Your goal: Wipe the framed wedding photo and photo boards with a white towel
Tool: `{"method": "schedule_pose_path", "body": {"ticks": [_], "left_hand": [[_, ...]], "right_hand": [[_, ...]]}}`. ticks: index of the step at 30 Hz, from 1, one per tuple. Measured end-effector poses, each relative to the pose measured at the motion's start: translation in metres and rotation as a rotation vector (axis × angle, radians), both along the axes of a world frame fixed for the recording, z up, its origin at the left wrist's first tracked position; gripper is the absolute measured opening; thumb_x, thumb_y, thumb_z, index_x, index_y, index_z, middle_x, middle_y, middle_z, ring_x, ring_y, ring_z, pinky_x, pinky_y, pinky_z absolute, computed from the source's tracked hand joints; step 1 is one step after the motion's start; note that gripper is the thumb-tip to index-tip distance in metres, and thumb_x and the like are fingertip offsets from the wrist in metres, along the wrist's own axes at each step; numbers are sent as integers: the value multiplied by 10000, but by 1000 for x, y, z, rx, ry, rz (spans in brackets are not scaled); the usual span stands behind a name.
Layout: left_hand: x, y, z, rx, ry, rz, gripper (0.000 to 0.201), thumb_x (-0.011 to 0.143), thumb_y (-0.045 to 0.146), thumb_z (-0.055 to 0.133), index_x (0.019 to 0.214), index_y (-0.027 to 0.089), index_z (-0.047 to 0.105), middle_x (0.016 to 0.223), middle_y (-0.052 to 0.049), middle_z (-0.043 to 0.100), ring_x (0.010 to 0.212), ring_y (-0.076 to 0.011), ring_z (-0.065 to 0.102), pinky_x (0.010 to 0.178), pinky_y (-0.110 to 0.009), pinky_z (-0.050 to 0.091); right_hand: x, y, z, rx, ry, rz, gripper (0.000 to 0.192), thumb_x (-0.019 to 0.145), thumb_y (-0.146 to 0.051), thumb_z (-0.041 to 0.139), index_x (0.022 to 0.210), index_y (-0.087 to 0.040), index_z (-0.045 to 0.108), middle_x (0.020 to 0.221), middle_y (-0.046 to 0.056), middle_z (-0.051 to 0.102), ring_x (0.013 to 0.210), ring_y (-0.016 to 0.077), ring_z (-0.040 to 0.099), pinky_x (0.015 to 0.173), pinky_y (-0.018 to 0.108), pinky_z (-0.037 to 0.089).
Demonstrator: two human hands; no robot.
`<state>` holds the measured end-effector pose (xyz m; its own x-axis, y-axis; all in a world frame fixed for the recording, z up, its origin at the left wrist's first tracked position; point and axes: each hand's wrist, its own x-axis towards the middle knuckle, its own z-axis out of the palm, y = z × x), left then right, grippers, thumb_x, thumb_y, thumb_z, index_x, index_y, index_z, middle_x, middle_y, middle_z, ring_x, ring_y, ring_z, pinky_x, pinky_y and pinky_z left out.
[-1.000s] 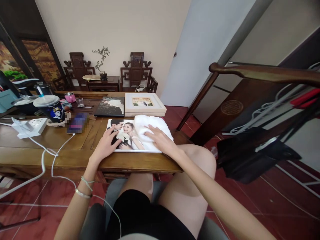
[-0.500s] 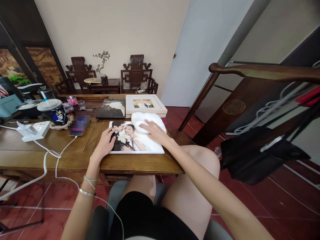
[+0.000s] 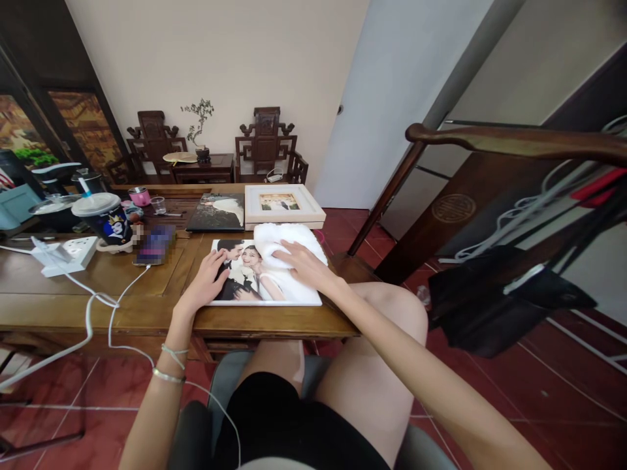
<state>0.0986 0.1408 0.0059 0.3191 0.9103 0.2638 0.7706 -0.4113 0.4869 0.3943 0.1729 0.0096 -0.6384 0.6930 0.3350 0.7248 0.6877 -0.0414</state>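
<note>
A wedding photo panel [image 3: 249,287] lies flat near the table's front edge, showing a couple with white flowers. My left hand [image 3: 211,277] rests on its left side, fingers spread apart over the picture's edge. On the panel's right part, my right hand [image 3: 306,264] presses down on a fluffy white cloth [image 3: 289,233], fingers sunk into its folds. The cloth bunches up ahead of the fingers and hides the panel's upper right corner.
Behind the panel lie a dark photo album [image 3: 218,212] and a white framed picture [image 3: 306,202]. Leftward are a charging phone [image 3: 154,245], a lidded cup [image 3: 105,219], a power strip [image 3: 73,256] and a white cable [image 3: 88,320]. A wooden chair [image 3: 441,134] stands right.
The photo panel has shifted slightly toward me. My right hand and the cloth have come slightly nearer too, while the left hand stays on the panel's left side.
</note>
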Motion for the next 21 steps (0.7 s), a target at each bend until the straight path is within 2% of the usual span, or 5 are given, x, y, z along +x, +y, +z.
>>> {"method": "schedule_pose_path", "body": {"ticks": [7,13,17,19,21], "left_hand": [[6,1,1,-23,31,74,526,950,312,375,1445,140,424,1565,-124,354,1483,-264,233,1210,-480,205],[8,3,-5,29,19,74,540,964,319,320,1455,109,400,1559,-155,354,1472,-250,268,1213,-470,211],[7,6,-7,34,25,52,565,960,310,286,1445,41,396,1556,-189,344,1472,-250,264,1221,-445,193],[6,6,-8,32,24,48,562,959,303,289,1448,46,394,1560,-187,337,1474,-249,260,1220,-448,191],[5,6,-7,28,19,44,548,959,296,302,1456,85,396,1564,-164,340,1474,-245,260,1218,-460,195]], "right_hand": [[-5,2,8,-25,-31,-24,674,694,94,392,1305,-144,549,1325,180,596,1409,312,366,1106,560,330],[7,-58,17,-87,8,87,716,632,100,387,1250,-190,602,1447,146,509,1408,295,375,1118,553,339],[16,-102,33,-139,-8,123,717,616,83,366,1220,-213,615,1392,105,563,1385,259,411,1119,478,363],[16,-108,39,-144,-13,100,703,630,63,374,1225,-225,610,1366,104,576,1336,262,462,1072,445,406],[15,-98,41,-143,-16,63,698,640,48,382,1245,-228,594,1323,113,589,1245,271,527,990,413,454]]}}
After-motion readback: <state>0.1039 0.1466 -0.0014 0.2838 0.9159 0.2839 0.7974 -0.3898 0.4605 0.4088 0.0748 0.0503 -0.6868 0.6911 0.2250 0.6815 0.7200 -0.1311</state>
